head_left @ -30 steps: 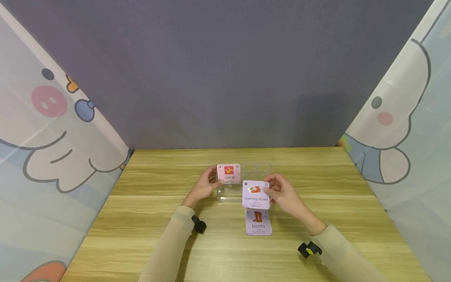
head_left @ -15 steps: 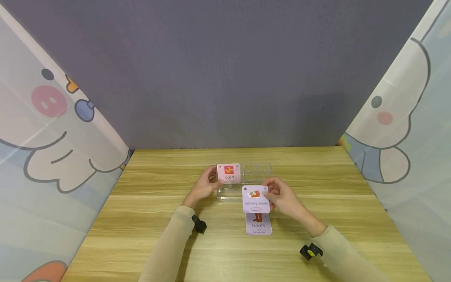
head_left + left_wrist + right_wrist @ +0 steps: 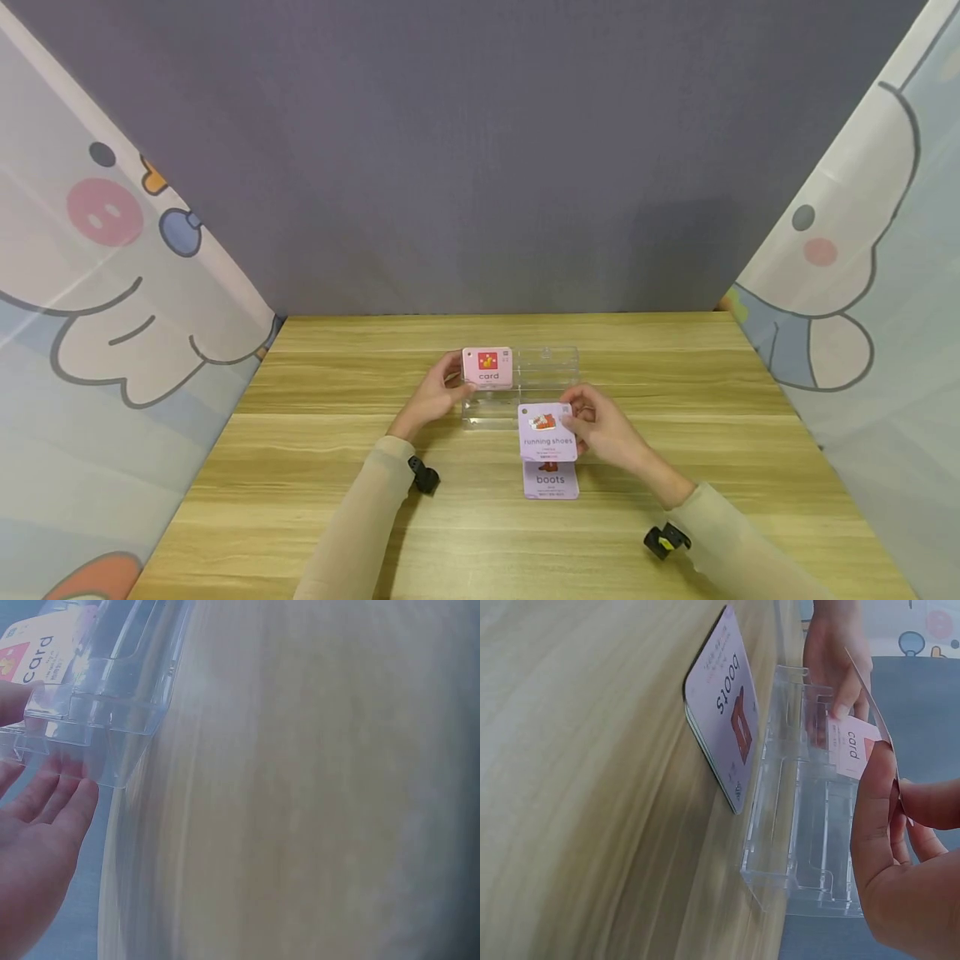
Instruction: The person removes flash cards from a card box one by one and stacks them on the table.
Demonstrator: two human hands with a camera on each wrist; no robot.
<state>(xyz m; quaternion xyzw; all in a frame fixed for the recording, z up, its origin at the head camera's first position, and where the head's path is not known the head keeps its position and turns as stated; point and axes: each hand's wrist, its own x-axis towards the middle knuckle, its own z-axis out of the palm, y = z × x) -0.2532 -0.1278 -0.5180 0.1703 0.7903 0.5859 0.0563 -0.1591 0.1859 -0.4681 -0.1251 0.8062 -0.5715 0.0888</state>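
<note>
A clear plastic tiered card holder (image 3: 547, 360) stands near the middle of the table. My left hand (image 3: 433, 397) grips its left side, thumb in front and fingers (image 3: 75, 814) behind the plastic. On the upper tier at that end sits a pink card (image 3: 487, 367) reading "card". My right hand (image 3: 609, 427) pinches the right edge of a lilac "running shoes" card (image 3: 547, 433), seen nearly edge-on in the right wrist view. Below it on the table lies a small stack of lilac cards (image 3: 724, 712), topped by "boots"; the held card overlaps its upper part in the head view.
The wood-grain table (image 3: 337, 367) ends at a grey back panel (image 3: 480, 167). Cartoon-printed curtains (image 3: 97, 350) hang on both sides. A black wrist camera (image 3: 423, 475) is on the left wrist, another (image 3: 666, 540) on the right.
My right hand has drawn the "running shoes" card down toward me, so it now covers more of the "boots" card. The left hand and the holder stay in place.
</note>
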